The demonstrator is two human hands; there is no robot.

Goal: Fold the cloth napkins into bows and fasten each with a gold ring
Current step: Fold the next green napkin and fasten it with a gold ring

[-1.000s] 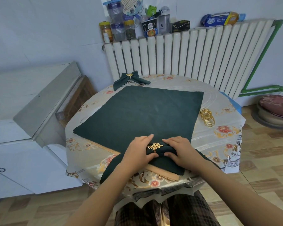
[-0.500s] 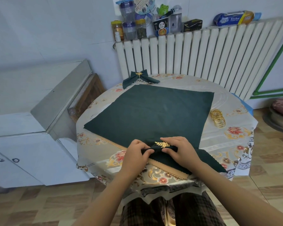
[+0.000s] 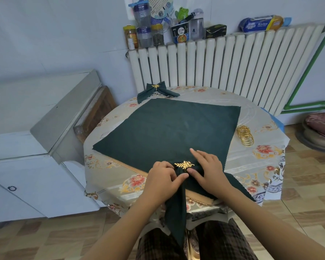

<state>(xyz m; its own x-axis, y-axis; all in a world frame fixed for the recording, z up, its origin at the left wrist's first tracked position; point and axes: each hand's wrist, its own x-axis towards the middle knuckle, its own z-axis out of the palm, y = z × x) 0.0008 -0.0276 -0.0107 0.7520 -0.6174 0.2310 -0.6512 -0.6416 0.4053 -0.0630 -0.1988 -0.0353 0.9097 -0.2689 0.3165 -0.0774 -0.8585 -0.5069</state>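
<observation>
A dark green napkin (image 3: 176, 207) is gathered at the table's near edge, with a gold leaf ring (image 3: 184, 164) around its middle. My left hand (image 3: 162, 178) grips the gathered cloth just left of the ring, thumb pressed under it. On the right side, my right hand (image 3: 208, 170) pinches the napkin with its thumb while the fingers stretch forward. One napkin tail hangs off the table toward my lap; the other runs right under my right forearm. A flat green napkin (image 3: 169, 132) is spread across the table. A finished green bow (image 3: 156, 90) with a gold ring lies at the far edge.
A stack of gold rings (image 3: 245, 136) lies on the floral tablecloth (image 3: 266, 158) at the right. Behind the round table stands a white radiator (image 3: 233, 66) with jars and bottles on top. A white cabinet (image 3: 26, 147) is at the left, a cushioned stool (image 3: 321, 128) at the right.
The left tail of the ringed napkin has swung down and now hangs off the table's front edge. My left hand has curled tighter round the cloth; my right hand's fingers have lifted forward.
</observation>
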